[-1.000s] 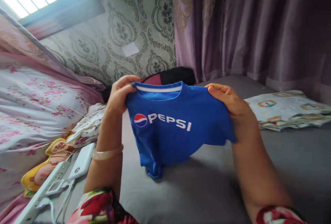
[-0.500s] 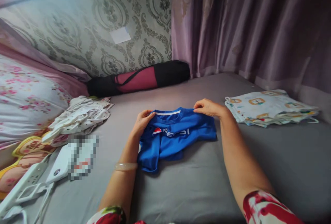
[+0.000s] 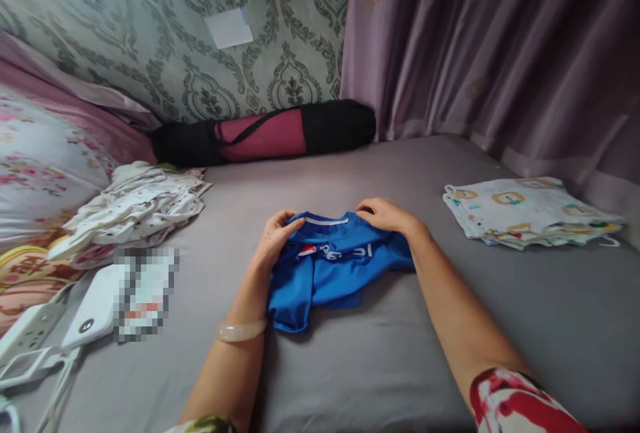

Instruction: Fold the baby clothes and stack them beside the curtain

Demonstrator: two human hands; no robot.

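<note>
A small blue T-shirt (image 3: pixel 330 273) with white lettering and a red-and-white round mark lies front up on the grey bed sheet (image 3: pixel 380 366). Its neckline points away from me, and its lower part is bunched toward me. My left hand (image 3: pixel 280 233) pinches the shirt at the left shoulder, close to the collar. On the other side of the collar, my right hand (image 3: pixel 383 213) holds the right shoulder between thumb and fingers. The right sleeve is partly hidden behind my right forearm.
Right of the shirt lies a stack of folded white printed cloths (image 3: pixel 520 210). Crumpled white dotted clothes (image 3: pixel 145 200) sit at the left, above a white power bank (image 3: pixel 97 300) and a power strip (image 3: pixel 33 330). A black and maroon long bag (image 3: pixel 265 136) lies along the wall.
My right hand has slid left along the shirt's shoulder, nearer the collar. My left hand stays at the left shoulder, its fingers reaching slightly further over. The camera view has shifted a little.
</note>
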